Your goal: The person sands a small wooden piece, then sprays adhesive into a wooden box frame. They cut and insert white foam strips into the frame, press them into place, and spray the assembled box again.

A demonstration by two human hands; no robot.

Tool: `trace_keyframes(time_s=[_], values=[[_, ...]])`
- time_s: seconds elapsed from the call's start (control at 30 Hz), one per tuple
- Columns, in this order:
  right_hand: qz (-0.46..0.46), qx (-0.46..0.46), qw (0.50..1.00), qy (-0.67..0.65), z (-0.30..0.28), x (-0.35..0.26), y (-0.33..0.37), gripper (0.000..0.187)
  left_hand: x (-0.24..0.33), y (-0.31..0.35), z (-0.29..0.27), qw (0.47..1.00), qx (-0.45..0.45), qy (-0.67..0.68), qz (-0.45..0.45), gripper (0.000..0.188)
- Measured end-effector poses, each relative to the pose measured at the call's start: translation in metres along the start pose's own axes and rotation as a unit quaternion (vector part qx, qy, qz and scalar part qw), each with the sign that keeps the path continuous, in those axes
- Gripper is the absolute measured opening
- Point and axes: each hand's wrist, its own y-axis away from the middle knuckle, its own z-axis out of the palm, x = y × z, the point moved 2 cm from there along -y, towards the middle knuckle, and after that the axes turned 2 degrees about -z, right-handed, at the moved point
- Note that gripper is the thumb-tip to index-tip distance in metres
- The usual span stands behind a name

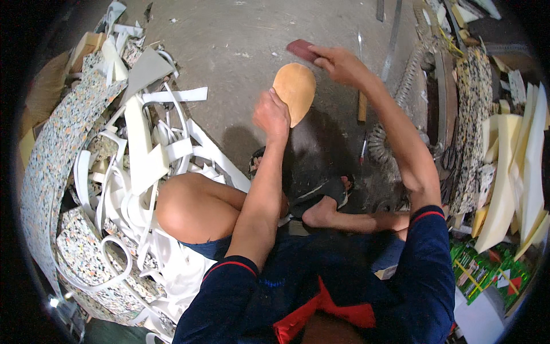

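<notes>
My left hand is closed on the lower left edge of a tan, egg-shaped flat piece, which is held up above the floor with its broad end away from me. Most of its smooth face shows; the gripped edge is hidden by my fingers. Just beyond it to the right, my right hand grips a thin reddish-brown rectangular piece that looks like folded sandpaper. That piece sits near the tan piece's far edge, and I cannot tell whether the two touch.
White foam offcuts and speckled foam sheets pile up at my left. On the floor to the right lie a wooden-handled tool and a slim pen-like tool. A ribbed hose and pale foam wedges are farther right.
</notes>
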Motion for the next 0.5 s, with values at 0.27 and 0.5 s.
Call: trace_keyframes(time_s=[0.27,0.5], values=[[0.156,-0.258,0.939,0.166,0.007,0.016,-0.049,0.036,0.018,0.008,0.001,1.0,-0.018,0.0,-0.004,0.034],[0.042,-0.178,0.967,0.178,-0.003,-0.068,-0.03,0.033,0.0,0.005,-0.004,1.0,-0.021,0.006,-0.023,0.037]])
